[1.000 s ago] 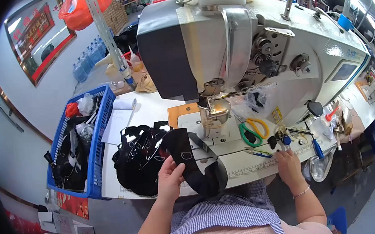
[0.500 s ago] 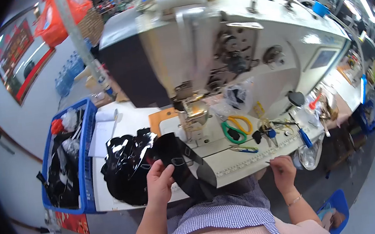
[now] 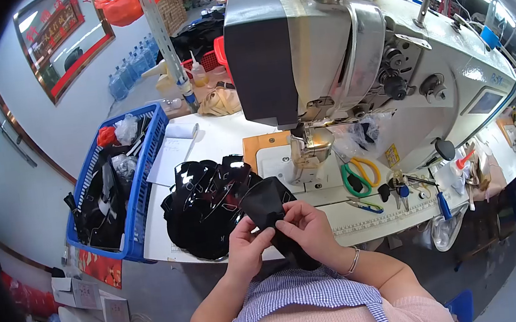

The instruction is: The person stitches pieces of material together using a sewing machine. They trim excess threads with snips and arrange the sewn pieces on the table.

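My left hand (image 3: 247, 246) and my right hand (image 3: 308, 228) are side by side in front of the sewing machine (image 3: 327, 45). Between them they pinch a soft black leather-like piece (image 3: 262, 201), thumbs on top and fingertips nearly meeting. Its upper part stands up toward the machine and its lower part hangs over the table edge by my apron. A pile of glossy black pieces (image 3: 199, 215) lies just left of my hands. Whether my right fingers also hold something small is hidden.
A blue crate (image 3: 153, 144) with black pieces and plastic bags stands left, beside a notepad (image 3: 171, 155). Right of the needle area lie scissors with green and yellow handles (image 3: 371, 172), thread snips (image 3: 365, 206) and a blue-handled screwdriver (image 3: 444, 205). A ruler strip (image 3: 392, 221) edges the table.
My right hand has come in from the right, where it held a small thin item, and now grips the black piece with my left. The view has shifted left.
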{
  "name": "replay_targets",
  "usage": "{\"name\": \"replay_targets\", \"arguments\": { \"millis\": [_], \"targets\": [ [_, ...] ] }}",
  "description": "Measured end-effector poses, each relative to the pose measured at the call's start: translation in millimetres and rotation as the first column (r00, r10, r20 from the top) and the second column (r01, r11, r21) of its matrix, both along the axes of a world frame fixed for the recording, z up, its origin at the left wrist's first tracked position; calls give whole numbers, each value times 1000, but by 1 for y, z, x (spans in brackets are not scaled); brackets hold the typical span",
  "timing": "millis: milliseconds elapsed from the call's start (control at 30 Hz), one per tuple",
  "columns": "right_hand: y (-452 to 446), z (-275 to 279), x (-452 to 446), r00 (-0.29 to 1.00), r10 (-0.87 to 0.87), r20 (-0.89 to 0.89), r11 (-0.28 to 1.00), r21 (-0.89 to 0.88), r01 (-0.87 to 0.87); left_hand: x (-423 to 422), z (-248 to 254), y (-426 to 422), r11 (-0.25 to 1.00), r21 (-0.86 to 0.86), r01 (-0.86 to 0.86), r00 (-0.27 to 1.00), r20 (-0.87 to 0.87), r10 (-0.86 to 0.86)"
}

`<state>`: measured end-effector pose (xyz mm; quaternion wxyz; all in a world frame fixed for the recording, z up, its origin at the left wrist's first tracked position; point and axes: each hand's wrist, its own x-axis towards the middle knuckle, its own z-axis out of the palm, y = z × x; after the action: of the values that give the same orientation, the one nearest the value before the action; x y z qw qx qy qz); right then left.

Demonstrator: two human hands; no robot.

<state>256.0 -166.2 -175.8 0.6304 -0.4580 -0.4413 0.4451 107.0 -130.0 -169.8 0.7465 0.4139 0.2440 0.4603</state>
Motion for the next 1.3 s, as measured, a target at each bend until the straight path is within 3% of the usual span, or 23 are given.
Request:
{"name": "replay_targets", "arguments": {
  "millis": [133, 233, 267, 367, 467, 700, 1300],
  "targets": [
    [-4, -3, 10, 993, 119, 19, 990, -80, -117, 2, -4, 6, 1000, -4, 10, 999, -48, -10],
    [-5, 29, 24, 970, -7, 242, 974, 222, -48, 5, -3, 8, 999, 26, -21, 998, -57, 23],
    [-10, 62, 41, 901, -45, 430, 950, 297, -94, 7, -2, 8, 999, 25, -30, 998, -48, 31],
    [-32, 150, 73, 962, -88, 258, 733, 670, -112, 8, -7, 10, 999, -41, 14, 1000, -13, -15],
    [-43, 201, 85, 951, -99, 294, 546, 815, -195, 8, -3, 5, 999, -25, 42, 999, -21, -43],
    [-45, 223, 92, 930, -128, 344, 451, 856, -254, 6, -8, 3, 998, -28, 56, 998, -5, -56],
    [-52, 229, 85, 911, -205, 358, 403, 879, -255, 9, -6, -1, 999, -21, 50, 998, -34, -51]
  ]
}}
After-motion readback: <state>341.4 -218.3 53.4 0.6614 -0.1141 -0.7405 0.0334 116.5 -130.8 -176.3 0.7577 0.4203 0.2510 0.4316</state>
